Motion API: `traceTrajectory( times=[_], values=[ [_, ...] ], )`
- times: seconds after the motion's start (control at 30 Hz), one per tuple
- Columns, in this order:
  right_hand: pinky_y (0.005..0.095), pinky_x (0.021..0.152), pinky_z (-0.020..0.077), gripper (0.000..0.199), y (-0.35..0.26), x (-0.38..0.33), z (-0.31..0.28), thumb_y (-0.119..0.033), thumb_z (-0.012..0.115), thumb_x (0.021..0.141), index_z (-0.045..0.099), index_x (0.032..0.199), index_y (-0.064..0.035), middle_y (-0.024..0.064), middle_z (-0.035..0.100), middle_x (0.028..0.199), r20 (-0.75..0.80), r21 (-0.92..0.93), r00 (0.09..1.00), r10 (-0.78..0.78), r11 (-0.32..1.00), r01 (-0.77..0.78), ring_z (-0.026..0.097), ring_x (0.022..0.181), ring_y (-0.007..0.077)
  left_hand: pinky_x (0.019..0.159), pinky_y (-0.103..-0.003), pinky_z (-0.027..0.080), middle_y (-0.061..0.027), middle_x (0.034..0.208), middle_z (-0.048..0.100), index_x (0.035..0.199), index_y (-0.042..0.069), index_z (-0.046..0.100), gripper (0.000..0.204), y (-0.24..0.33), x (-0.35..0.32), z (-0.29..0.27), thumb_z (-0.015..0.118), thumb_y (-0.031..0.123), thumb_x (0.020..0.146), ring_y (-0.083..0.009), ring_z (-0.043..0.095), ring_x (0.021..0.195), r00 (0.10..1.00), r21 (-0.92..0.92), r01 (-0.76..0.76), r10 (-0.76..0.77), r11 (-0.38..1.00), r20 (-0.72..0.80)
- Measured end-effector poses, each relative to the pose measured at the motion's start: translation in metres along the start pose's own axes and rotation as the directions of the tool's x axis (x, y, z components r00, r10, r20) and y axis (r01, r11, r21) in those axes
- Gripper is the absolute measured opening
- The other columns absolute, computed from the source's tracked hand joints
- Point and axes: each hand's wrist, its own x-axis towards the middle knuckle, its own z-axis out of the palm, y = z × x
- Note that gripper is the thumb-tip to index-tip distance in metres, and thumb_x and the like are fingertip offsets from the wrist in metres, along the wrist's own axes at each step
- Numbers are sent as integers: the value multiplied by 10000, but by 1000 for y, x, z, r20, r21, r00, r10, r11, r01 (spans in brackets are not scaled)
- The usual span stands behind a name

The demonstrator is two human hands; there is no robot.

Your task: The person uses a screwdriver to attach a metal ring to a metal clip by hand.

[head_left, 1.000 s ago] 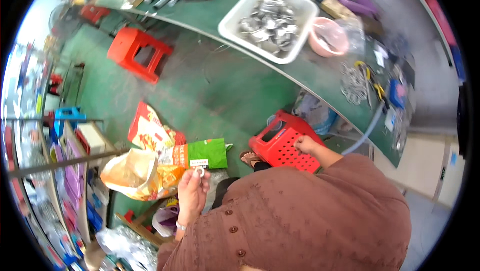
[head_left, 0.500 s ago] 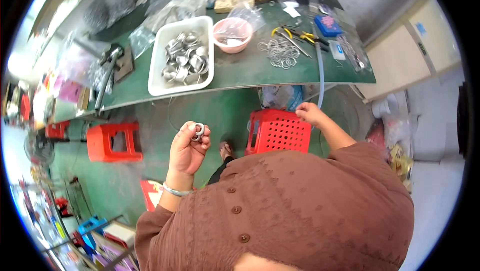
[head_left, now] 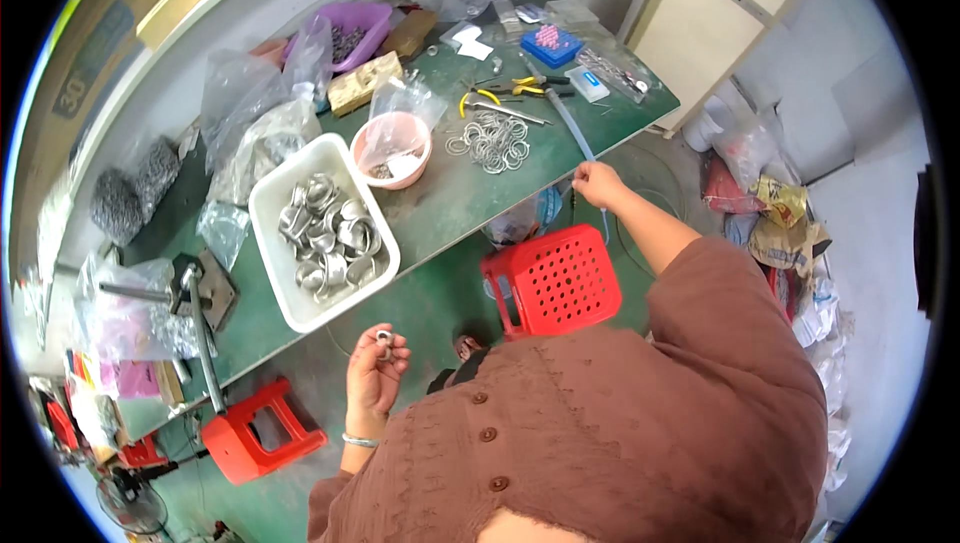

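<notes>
My left hand [head_left: 376,367] pinches a small metal ring [head_left: 384,339] at its fingertips; too loose a grip could drop it. Near the bench [head_left: 450,213], my right hand [head_left: 599,186] curls loosely, perhaps holding something; I cannot tell.

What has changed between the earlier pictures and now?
The person has turned right, toward the table; the green bag left view. The right hand moved from over the perforated red stool to near the table's edge. The left hand still holds small rings; the white tub still stands beside the pink bowl.
</notes>
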Motion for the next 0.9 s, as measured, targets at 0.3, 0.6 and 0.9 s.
traceTrajectory(
  times=[0.3, 0.6, 0.9],
  values=[
    [395, 796, 433, 445, -5, 125, -17, -325, 600, 738, 479, 1036, -18, 182, 534, 1024, -243, -49, 957, 158, 983, -175, 531, 927, 335, 591, -264, 455, -93, 811, 574, 918, 32, 519, 122, -44, 21, 47, 510, 85, 808, -190, 558, 709, 991, -21, 105, -107, 994, -79],
    [318, 514, 446, 183, 12, 146, -29, -154, 530, 786, 513, 893, -7, 96, 550, 689, 5, 630, 981, 194, 761, -153, 541, 572, 185, 553, -255, 410, -77, 750, 563, 989, -2, 505, 216, -75, 28, 114, 493, 23, 775, -160, 516, 638, 987, 55, 66, -57, 996, -153],
    [192, 475, 370, 176, -9, -20, -100, -94, 497, 822, 479, 981, -20, 0, 505, 693, 54, 969, 964, -261, 247, 12, 432, 508, 51, 455, -209, 300, 6, 619, 426, 1175, 32, 402, 456, -69, 139, 259, 480, 345, 852, -94, 384, 552, 968, 393, -149, 53, 907, 244]
  ],
)
